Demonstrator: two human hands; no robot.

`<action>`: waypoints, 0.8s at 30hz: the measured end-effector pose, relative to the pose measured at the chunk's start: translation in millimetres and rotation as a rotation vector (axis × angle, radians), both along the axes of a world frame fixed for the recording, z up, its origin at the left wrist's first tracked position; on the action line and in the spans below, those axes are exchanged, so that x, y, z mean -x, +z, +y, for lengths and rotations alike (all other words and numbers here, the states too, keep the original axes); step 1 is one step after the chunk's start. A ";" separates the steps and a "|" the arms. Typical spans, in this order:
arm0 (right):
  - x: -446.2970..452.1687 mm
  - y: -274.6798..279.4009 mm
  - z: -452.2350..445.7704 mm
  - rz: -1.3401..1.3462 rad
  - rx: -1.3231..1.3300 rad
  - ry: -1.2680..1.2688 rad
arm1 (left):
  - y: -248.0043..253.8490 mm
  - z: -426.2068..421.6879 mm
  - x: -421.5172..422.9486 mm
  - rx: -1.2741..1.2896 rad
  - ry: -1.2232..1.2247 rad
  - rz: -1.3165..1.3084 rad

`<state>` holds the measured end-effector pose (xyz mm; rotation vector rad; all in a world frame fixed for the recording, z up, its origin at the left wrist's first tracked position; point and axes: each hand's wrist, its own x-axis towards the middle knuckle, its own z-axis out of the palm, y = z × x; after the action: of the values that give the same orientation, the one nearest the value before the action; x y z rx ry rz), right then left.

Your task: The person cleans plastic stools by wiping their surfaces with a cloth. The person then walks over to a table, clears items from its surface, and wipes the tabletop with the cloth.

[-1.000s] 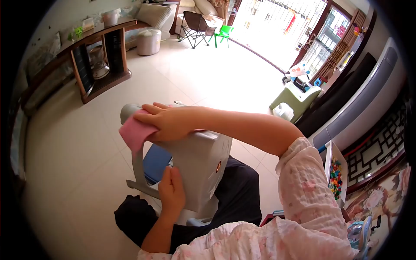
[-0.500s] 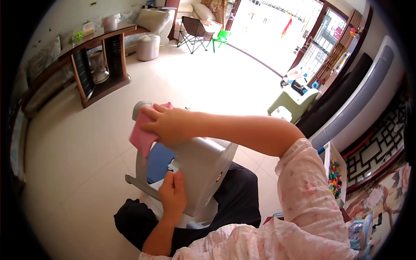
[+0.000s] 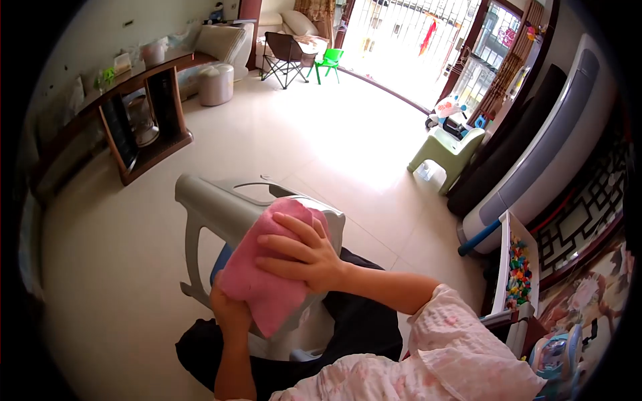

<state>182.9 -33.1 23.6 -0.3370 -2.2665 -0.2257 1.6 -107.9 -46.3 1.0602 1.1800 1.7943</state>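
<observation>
A grey plastic chair (image 3: 224, 208) is tipped over between my dark-trousered legs, its curved leg frame toward the left. Spread across its near surface is a pink cloth (image 3: 264, 274). My right hand (image 3: 301, 257) presses the cloth down on the chair, fingers slightly apart. Below and to the left, my left hand (image 3: 231, 309) grips the chair's edge; the cloth covers part of its fingers. A bit of blue (image 3: 221, 262) shows through the opening in the chair's side.
A pale green children's chair (image 3: 447, 152) stands ahead on the right, near a tall air conditioner (image 3: 535, 144). A white bin of coloured pieces (image 3: 518, 274) is close at my right. Across the tiled floor are a wooden cabinet (image 3: 150, 127), a folding chair (image 3: 284, 57) and a green chair (image 3: 329, 63).
My right hand has brought the pink cloth from the chair's far left end back toward me, onto its near surface. The chair has turned slightly, and my left hand has shifted left.
</observation>
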 end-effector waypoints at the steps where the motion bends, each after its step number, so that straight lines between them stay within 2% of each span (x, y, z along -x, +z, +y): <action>1: -0.6 -5.8 7.6 0.021 -0.043 -0.006 | 4.5 1.9 3.4 0.026 0.029 0.142; 2: -0.8 -9.8 13.7 0.042 -0.085 -0.011 | 9.4 3.5 7.1 0.019 0.026 0.149; 4: -3.2 -15.1 30.2 0.122 0.013 -0.022 | 16.5 5.5 17.2 0.204 0.092 0.127; 6: -5.6 -26.5 55.6 0.248 0.219 -0.227 | 15.3 9.8 27.4 0.222 0.091 0.091; 7: -7.1 -38.1 63.7 0.254 0.221 -0.223 | 17.2 11.6 30.3 0.237 0.150 0.015; 9: -12.2 -62.0 75.8 0.418 0.611 -0.274 | 18.8 14.1 38.0 0.253 0.215 -0.057; 10: -13.6 -74.7 75.2 0.420 0.617 -0.268 | 17.4 15.3 44.1 0.239 0.209 -0.114; 12: -11.9 -95.0 59.1 0.458 0.849 -0.208 | 16.2 16.0 51.3 0.233 0.221 -0.171; 14: -6.8 -110.5 30.9 0.493 0.886 -0.135 | 16.9 14.6 56.4 0.274 0.280 -0.231; 16: -3.3 -126.2 1.7 0.428 0.769 -0.276 | 19.9 14.7 58.1 0.298 0.331 -0.265; 18: 1.8 -137.0 -29.5 0.437 0.789 -0.315 | 18.5 13.9 63.2 0.316 0.381 -0.298; 20: 2.7 -137.0 -52.9 0.241 0.585 -0.380 | 14.9 13.7 68.6 0.271 0.329 -0.295; 22: 10.6 -128.7 -69.6 0.168 0.575 -0.378 | 14.3 14.5 70.3 0.269 0.324 -0.312; 24: 28.7 -106.6 -84.9 -0.033 0.544 -0.200 | 15.5 13.5 68.3 0.262 0.305 -0.325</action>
<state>154.2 -118.0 -83.0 -0.8489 -2.2978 0.2950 -66.8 -94.4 -30.9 0.4348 1.3756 1.8854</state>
